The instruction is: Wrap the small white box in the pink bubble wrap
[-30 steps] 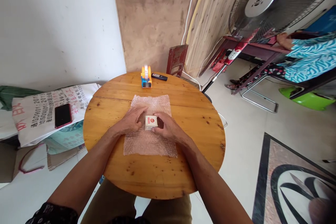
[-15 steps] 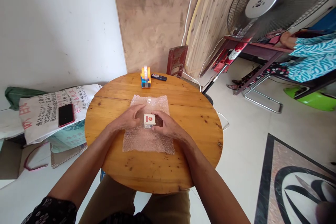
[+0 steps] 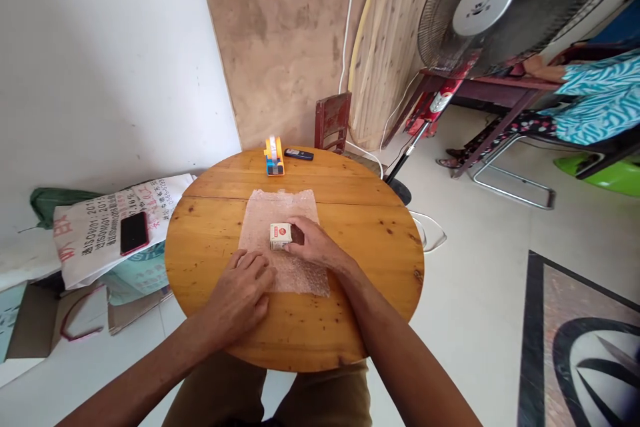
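Observation:
A small white box with red print (image 3: pixel 281 235) sits on a sheet of bubble wrap (image 3: pixel 295 275) on the round wooden table (image 3: pixel 370 240). My right hand (image 3: pixel 317 247) holds the box at its right side, thumb near the front and fingers behind. My left hand (image 3: pixel 245 290) lies over the wrap's lower left part, palm down, with its fingers bent and slightly apart; nothing shows in it. An orange and blue tape dispenser (image 3: pixel 274 157) stands near the table's far edge, beside a dark phone-like device (image 3: pixel 299 155).
A standing fan (image 3: pixel 483 7) is at the right, beyond the table. A red chair (image 3: pixel 333 121) stands behind it. At the left, a red-edged phone (image 3: pixel 135 233) lies on printed sacks (image 3: pixel 95 220). A person in a blue patterned top (image 3: pixel 600 97) sits at the far right.
My left hand has moved from the box's left side toward me, down to the wrap's lower left. My right hand stays at the box. The view has shifted slightly.

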The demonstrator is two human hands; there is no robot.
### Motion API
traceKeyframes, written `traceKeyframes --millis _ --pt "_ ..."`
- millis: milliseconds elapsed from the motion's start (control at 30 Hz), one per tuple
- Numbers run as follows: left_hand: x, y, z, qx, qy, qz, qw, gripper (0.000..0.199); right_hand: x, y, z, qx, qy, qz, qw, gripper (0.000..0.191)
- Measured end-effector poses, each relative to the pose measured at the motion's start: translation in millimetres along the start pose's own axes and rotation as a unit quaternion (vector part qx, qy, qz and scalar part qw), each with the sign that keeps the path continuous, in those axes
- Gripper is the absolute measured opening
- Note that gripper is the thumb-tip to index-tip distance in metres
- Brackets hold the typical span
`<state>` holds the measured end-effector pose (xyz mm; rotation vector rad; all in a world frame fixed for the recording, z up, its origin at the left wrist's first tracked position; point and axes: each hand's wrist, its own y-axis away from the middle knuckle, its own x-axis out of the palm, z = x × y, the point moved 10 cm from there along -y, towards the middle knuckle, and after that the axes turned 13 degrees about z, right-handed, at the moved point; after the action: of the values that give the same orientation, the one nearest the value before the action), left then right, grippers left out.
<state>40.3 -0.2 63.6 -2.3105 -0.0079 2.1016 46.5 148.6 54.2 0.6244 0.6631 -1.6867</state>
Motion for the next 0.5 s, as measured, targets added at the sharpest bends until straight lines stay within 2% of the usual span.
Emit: traceKeyframes --millis 100,233,367,500 --pt "-0.8 -6 2 -0.004 -0.018 -0.024 1.000 0.027 1 -1 -2 0.005 0.004 0.001 1.000 0.042" --pt "-14.3 -8 11 -0.013 0.020 -0.091 0.996 0.016 3 -1 -4 0.006 -0.004 0.004 1.000 0.040" --pt "-28.8 -14 40 -0.054 0.133 -0.150 0.978 0.011 -1 3 -7 0.018 -0.119 0.022 0.993 0.038" --pt "-27.7 -36 75 -0.105 0.235 -0.132 0.957 0.004 -23 14 -9 0.009 -0.257 -0.001 0.966 0.045"
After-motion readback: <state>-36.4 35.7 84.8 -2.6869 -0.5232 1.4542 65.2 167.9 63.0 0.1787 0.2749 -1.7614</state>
